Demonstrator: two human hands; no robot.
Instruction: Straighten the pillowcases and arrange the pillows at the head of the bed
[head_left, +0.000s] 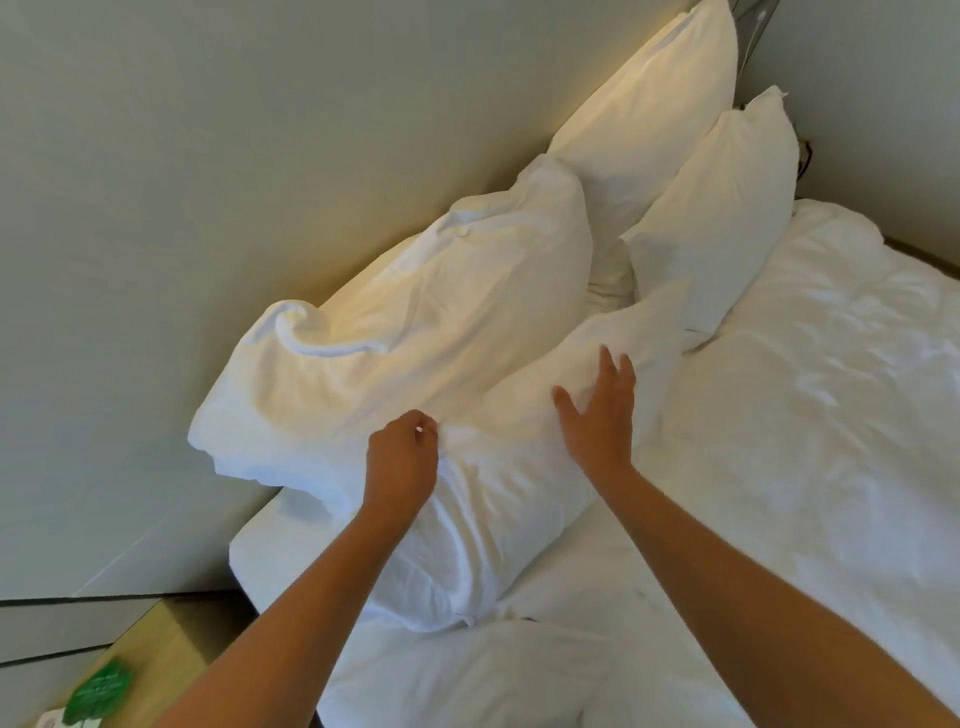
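Note:
Several white pillows lean at the head of the bed against a pale wall. The nearest front pillow (498, 499) lies tilted against a wrinkled back pillow (415, 322). My left hand (402, 457) pinches the pillowcase at the front pillow's upper edge, fingers closed on the fabric. Flat on the same pillow's top rests my right hand (602, 415), fingers spread. Two more pillows stand farther along the wall: a tall back one (660, 104) and a front one (722, 208).
A rumpled white duvet (831, 415) covers the bed to the right. A wooden bedside table (140, 660) at the lower left holds a green packet (98, 691). The wall (208, 156) runs close behind the pillows.

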